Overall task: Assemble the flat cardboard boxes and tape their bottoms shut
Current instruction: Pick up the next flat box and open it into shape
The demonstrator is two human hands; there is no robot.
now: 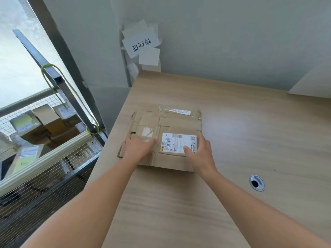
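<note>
Left hand (138,149) and right hand (200,153), fingers flat and gripping nothing, on flattened cardboard box (166,126) at pale wood worktop (241,140) left edge; grey wall (232,33) far, window (18,54) left.

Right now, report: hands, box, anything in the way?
Hands: left hand and right hand rest on the cardboard box, right thumb on its shipping label. Box flat on the desk, unassembled. Nothing in the way.

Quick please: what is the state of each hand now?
Left hand: open, flat on the cardboard box.
Right hand: on the box's label; grip cannot be told.
</note>
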